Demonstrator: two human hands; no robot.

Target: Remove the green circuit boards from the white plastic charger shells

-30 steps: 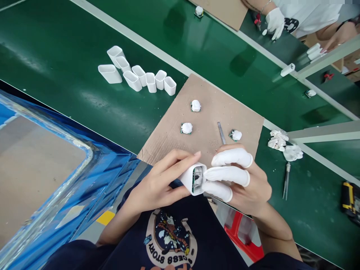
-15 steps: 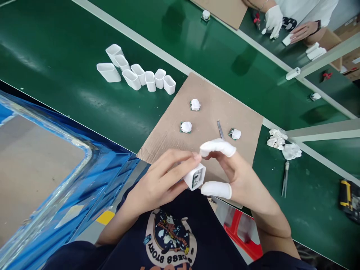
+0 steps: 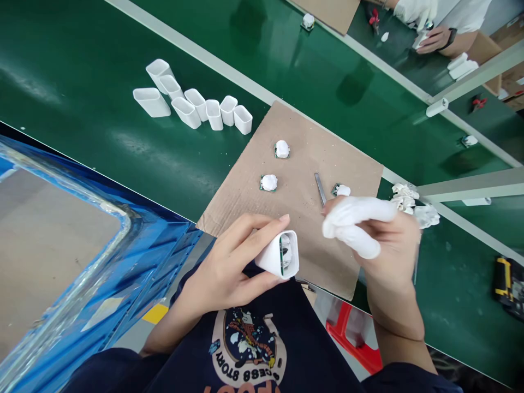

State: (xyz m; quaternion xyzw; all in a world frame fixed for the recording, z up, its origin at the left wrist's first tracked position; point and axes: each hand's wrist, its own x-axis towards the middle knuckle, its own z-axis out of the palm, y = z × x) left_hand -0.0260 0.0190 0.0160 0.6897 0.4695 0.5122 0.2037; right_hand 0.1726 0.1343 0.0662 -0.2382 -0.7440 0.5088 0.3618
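Note:
My left hand (image 3: 221,273) is closed around a white plastic housing (image 3: 275,256), its open end facing right with a small circuit board inside. My right hand (image 3: 380,234), with white finger cots, is motion-blurred above the right part of the cardboard sheet (image 3: 295,229). Its fingers stretch left with nothing in them. The fingertips are close to metal tweezers (image 3: 320,188) and a small board topped with white putty (image 3: 343,190). Two more such boards (image 3: 269,183) (image 3: 282,149) lie further left on the cardboard.
Several empty white housings (image 3: 196,106) stand in a row on the green belt (image 3: 102,82). A blue crate (image 3: 82,229) is at the left. White putty lumps (image 3: 409,202) and a yellow-black tool (image 3: 507,284) lie to the right. A co-worker's hands (image 3: 417,11) work at the top right.
My right hand has let go of the housing's open end and swung up and right toward the tweezers. My left hand still holds the housing, now tilted slightly.

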